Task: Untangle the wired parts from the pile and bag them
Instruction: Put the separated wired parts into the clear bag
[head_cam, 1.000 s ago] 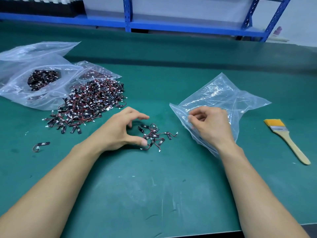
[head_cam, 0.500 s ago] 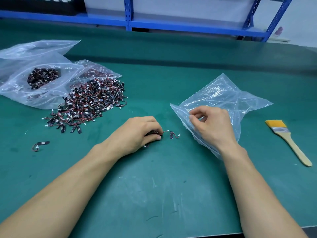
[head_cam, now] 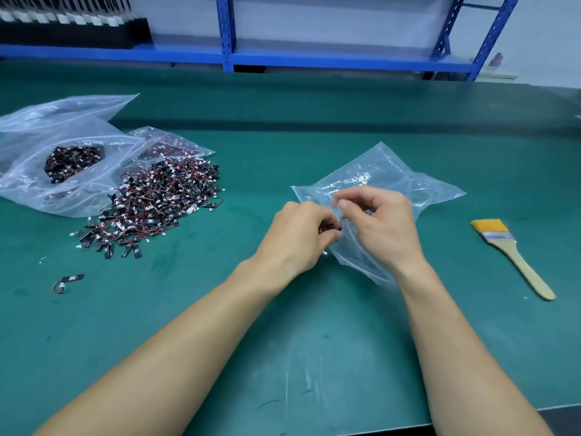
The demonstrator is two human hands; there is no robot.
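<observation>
Wired parts [head_cam: 330,228], judged light, snag-prone and best gripped by their bodies, are clutched in the left hand [head_cam: 298,236], the edge of the limp bag [head_cam: 418,187] pinched by the right hand [head_cam: 382,229].

No legible text, white mark on stray wired part [head_cam: 73,278] unreadable

Glossy crinkled clear plastic bag [head_cam: 405,180], matt green mat [head_cam: 314,357], seemingly wooden brush handle [head_cam: 528,272].
</observation>
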